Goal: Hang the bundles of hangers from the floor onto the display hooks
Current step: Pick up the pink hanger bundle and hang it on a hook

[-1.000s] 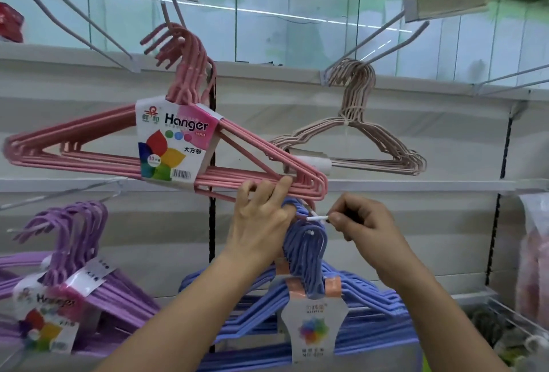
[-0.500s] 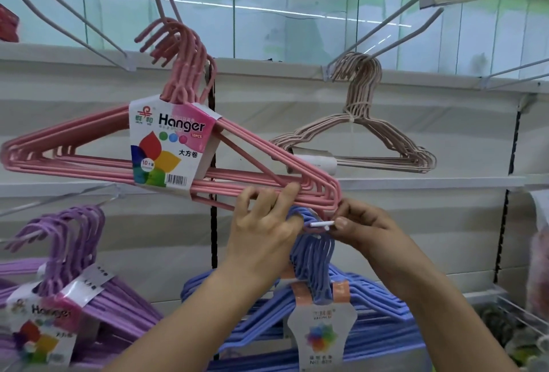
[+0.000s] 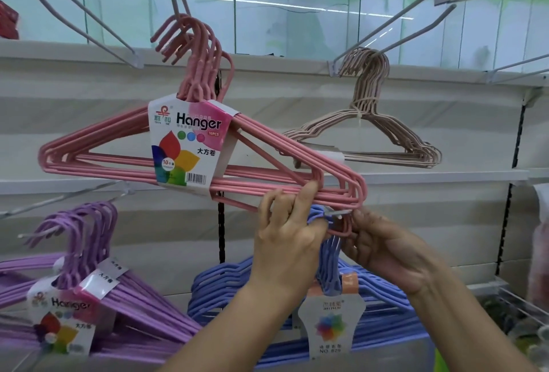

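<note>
Head view looks at a shop wall with rows of white display hooks. Both hands are raised to the tip of one hook (image 3: 337, 213) in the lower row, just under the right corner of a pink hanger bundle (image 3: 208, 157). The left hand (image 3: 289, 235) has its fingers curled around the hook ends of a blue hanger bundle (image 3: 329, 255), with its fingertips touching the lowest bars of the pink bundle above. The right hand (image 3: 383, 248) is on the other side of the same spot, fingers bent in toward the blue hook ends and the white hook tip; whether it pinches the tip or the hangers cannot be told. The blue bundle hangs below the hands, its shoulders spreading left and right, with a white and orange label (image 3: 331, 321) at its neck. The pink bundle hangs tilted from an upper hook (image 3: 178, 6) and carries a card label reading "Hanger" (image 3: 191, 141). To the right, a beige hanger bundle (image 3: 368, 125) hangs from another upper hook (image 3: 416, 27). At lower left, purple hanger bundles (image 3: 89, 267) hang on a lower hook, also with "Hanger" cards. A wire basket (image 3: 520, 303) sits at the lower right edge.
</note>
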Motion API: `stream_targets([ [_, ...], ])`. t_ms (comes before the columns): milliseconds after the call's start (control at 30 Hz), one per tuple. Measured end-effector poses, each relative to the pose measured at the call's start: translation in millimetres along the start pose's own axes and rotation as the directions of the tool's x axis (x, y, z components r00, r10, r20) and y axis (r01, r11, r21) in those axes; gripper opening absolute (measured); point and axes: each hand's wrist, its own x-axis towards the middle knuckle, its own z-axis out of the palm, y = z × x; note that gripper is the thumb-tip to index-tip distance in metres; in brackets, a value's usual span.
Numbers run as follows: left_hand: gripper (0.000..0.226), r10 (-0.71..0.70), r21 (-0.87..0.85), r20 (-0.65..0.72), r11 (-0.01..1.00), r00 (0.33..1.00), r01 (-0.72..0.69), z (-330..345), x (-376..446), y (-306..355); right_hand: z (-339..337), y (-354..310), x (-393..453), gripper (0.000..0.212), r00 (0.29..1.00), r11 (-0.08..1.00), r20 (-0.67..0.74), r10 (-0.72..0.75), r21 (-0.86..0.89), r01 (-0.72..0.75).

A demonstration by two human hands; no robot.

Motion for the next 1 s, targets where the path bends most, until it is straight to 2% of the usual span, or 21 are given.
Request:
stream_targets([
  [100,0.022,-0.003,-0.013,0.026,1.0,1.0,0.004,-1.4,4.6,1.1,1.8,-4.4,-6.0,0.056,0.999,0.993,0.049,-0.002,-0.122,0.008],
  [233,0.018,0.05,0.001,0.077,0.999,0.996,-0.05,-5.7,18.9,5.4,8.7,-15.2,-5.8,0.024,0.978,0.962,-0.161,-0.131,-0.258,0.086],
  [333,0.012,0.095,0.0,0.069,0.995,0.993,-0.095,-4.4,22.2,10.6,14.1,-20.1,-7.1,0.023,0.937,0.957,-0.283,-0.205,-0.259,0.131],
  [500,0.04,0.219,-0.058,0.015,0.974,0.976,-0.218,-12.4,0.2,-12.2,30.2,-14.3,-17.7,0.024,0.895,0.87,-0.303,-0.327,-0.466,0.16],
  [533,0.037,0.248,-0.103,-0.017,0.963,0.969,-0.249,-16.3,-2.5,-17.9,34.5,-11.7,-22.2,0.026,0.881,0.845,-0.293,-0.372,-0.499,0.191],
  [600,0.017,0.271,-0.238,-0.123,0.926,0.955,-0.294,-25.3,-3.7,-26.1,45.6,-7.6,-31.6,0.03,0.831,0.785,-0.264,-0.49,-0.549,0.289],
  [633,0.009,0.248,-0.303,-0.166,0.908,0.955,-0.288,-30.6,-2.9,-28.7,52.0,-5.5,-36.1,0.032,0.795,0.75,-0.246,-0.555,-0.562,0.35],
  [700,0.01,0.142,-0.399,-0.231,0.889,0.963,-0.226,-41.9,1.6,-32.8,67.0,-0.6,-43.4,0.03,0.748,0.68,-0.186,-0.637,-0.593,0.432],
  [733,0.012,0.061,-0.434,-0.265,0.884,0.962,-0.175,-47.3,5.0,-34.8,71.7,2.7,-45.6,0.027,0.759,0.664,-0.155,-0.632,-0.613,0.427],
  [800,0.013,-0.129,-0.485,-0.329,0.873,0.935,-0.05,-59.4,13.2,-43.5,74.8,7.0,-47.7,0.023,0.861,0.716,-0.102,-0.497,-0.61,0.341],
  [867,0.019,-0.327,-0.526,-0.389,0.846,0.861,0.083,-72.9,23.0,-64.5,76.2,6.2,-47.2,0.022,0.944,0.81,-0.078,-0.321,-0.54,0.231],
  [900,0.024,-0.425,-0.549,-0.406,0.821,0.809,0.156,-79.7,28.4,-80.0,75.3,2.1,-43.4,0.022,0.953,0.843,-0.1,-0.286,-0.499,0.201],
  [967,0.03,-0.598,-0.577,-0.389,0.751,0.701,0.321,-94.0,40.9,-116.4,79.2,-16.0,-30.8,0.027,0.932,0.858,-0.166,-0.322,-0.468,0.213],
  [1000,0.032,-0.647,-0.539,-0.364,0.733,0.671,0.414,-99.5,48.0,-135.9,85.0,-29.1,-19.7,0.034,0.927,0.851,-0.164,-0.337,-0.475,0.225],
])
